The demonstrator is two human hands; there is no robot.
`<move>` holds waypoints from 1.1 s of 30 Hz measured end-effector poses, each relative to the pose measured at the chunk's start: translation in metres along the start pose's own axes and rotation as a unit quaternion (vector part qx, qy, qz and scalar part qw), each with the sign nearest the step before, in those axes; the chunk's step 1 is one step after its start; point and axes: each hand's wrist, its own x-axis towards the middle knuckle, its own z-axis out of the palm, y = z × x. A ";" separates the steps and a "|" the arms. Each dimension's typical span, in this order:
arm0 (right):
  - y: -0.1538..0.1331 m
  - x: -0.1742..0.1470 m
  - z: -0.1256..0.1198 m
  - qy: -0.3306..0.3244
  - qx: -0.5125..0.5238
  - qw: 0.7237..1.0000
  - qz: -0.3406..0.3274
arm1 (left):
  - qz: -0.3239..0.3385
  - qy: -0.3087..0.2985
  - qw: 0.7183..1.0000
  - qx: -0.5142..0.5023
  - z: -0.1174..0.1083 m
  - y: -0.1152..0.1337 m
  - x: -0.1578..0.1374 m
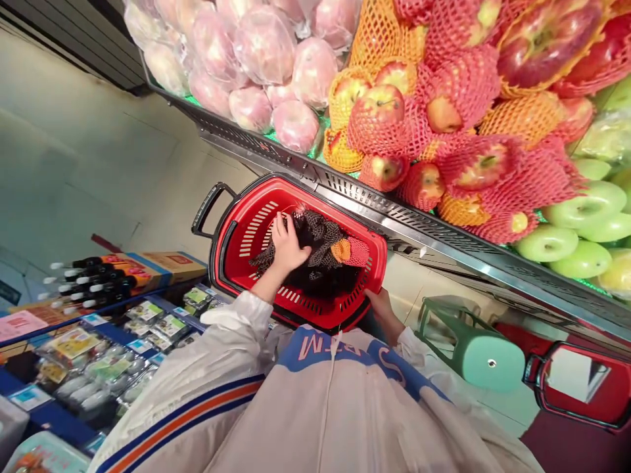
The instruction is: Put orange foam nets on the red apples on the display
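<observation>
A red shopping basket [246, 197] with black handles is held in front of my body, against the fruit stand. My left hand [287, 246] reaches inside it, thumb apart and fingers stretched over a heap in black netting [318, 230]; what the netting contains is hard to make out. Beside the heap lie an orange foam net [340, 250] and a pink foam net [359, 252], their contents hidden. At the basket's near right corner, my right hand [383, 310] grips the rim, its fingers partly out of sight.
Above the basket, the fruit stand's metal edge [355, 197] fronts bagged pink apples [266, 46], red apples in foam nets [377, 112] and green apples [586, 203]. Right are a green stool [493, 361] and another red basket [591, 407]. Left, a shelf holds packaged food [73, 345] and dark bottles [98, 282].
</observation>
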 end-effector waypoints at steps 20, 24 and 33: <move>-0.009 0.004 0.023 0.041 -0.022 0.999 -0.012 | 0.139 -0.105 0.981 0.080 0.024 0.011 0.015; -0.002 -0.003 0.039 0.021 -0.031 0.999 -0.022 | 0.270 -0.198 0.942 0.036 0.071 0.060 -0.013; 0.012 -0.001 0.049 0.013 -0.053 0.998 -0.011 | 0.179 -0.206 0.962 0.022 0.105 -0.013 0.009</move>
